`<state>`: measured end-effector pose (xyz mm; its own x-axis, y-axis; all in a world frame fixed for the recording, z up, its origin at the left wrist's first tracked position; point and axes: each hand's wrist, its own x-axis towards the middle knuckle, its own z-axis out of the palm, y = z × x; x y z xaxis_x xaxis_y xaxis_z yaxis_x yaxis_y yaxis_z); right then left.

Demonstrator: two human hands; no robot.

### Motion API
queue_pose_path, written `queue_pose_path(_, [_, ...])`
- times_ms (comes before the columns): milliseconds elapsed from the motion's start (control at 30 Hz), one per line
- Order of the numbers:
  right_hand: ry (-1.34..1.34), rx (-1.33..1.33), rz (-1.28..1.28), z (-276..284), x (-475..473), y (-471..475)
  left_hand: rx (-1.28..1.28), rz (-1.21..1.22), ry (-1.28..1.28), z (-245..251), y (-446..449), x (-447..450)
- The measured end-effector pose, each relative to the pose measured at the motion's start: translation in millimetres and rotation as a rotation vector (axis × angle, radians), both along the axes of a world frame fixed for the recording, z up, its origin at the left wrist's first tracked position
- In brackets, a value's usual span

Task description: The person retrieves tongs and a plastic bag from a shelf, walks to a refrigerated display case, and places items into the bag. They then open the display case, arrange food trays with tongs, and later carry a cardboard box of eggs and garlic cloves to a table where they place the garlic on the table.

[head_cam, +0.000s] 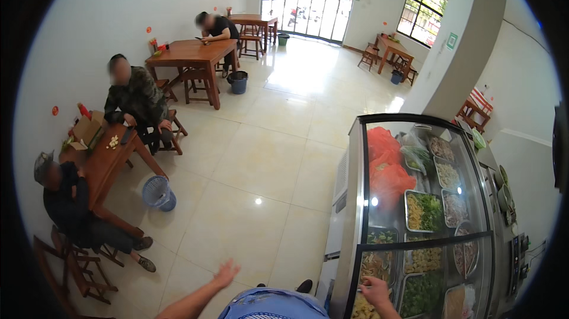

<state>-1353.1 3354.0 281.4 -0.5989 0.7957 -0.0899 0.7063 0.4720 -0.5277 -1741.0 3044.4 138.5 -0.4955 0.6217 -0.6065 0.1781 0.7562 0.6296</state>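
My left hand (226,272) is held out over the tiled floor with its fingers apart and nothing in it. On the right, my right hand (374,290) is at the near left edge of a glass-topped food display case (361,177). Its fingers are bent by the dark frame of the near glass pane (422,240); whether they grip it is unclear. Under the glass are metal trays, among them a tray of leafy greens (420,294), a tray of yellow pieces and chopped greens (423,211), and trays of pale shredded food (454,208). Red plastic bags (387,172) lie at the left inside.
Two people sit at a wooden table (104,165) on the left, with a cardboard box (89,130) on it. A blue plastic basket (159,193) stands beside it. Another person sits at a farther table (195,52). A pillar (462,43) rises behind the case.
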Motion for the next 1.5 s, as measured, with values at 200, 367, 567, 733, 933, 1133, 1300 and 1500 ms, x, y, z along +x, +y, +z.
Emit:
queue_pose_path(200, [0.068, -0.238, 0.261, -46.6, -131.2, -82.6, 0.04, 0.016, -0.476, -0.1, -93.5, 25.3])
queue_pose_path(367, [-0.065, -0.231, 0.371, -55.2, -176.2, -88.9, -0.003, 0.138, -0.146, 22.2, -117.0, -22.9])
queue_pose_path(567, [-0.288, -0.35, 0.415, -40.1, -226.6, -88.3, 0.263, 0.218, -0.096, -4.3, -92.7, -33.3])
queue_pose_path(733, [-0.434, -1.026, 0.511, -30.5, -285.4, -103.9, 0.271, 0.212, -0.713, 19.3, -73.1, -23.7])
queue_pose_path(933, [-0.519, -0.916, 0.645, -72.3, -351.3, -66.4, 0.13, 0.607, -0.778, 54.6, -74.6, -66.8])
queue_pose_path(1133, [-0.552, -0.958, 0.739, -110.5, -407.7, -19.8, 0.178, 0.73, -0.613, 29.5, -75.1, -106.6])
queue_pose_path(1300, [-0.546, -1.084, 0.814, -121.8, -454.8, -5.2, -0.009, 0.897, -0.667, 40.7, -67.3, -137.0])
queue_pose_path(1500, [-0.645, -1.103, 0.819, -120.5, -502.5, -13.7, 0.148, 0.82, -0.579, 44.3, -81.7, -160.8])
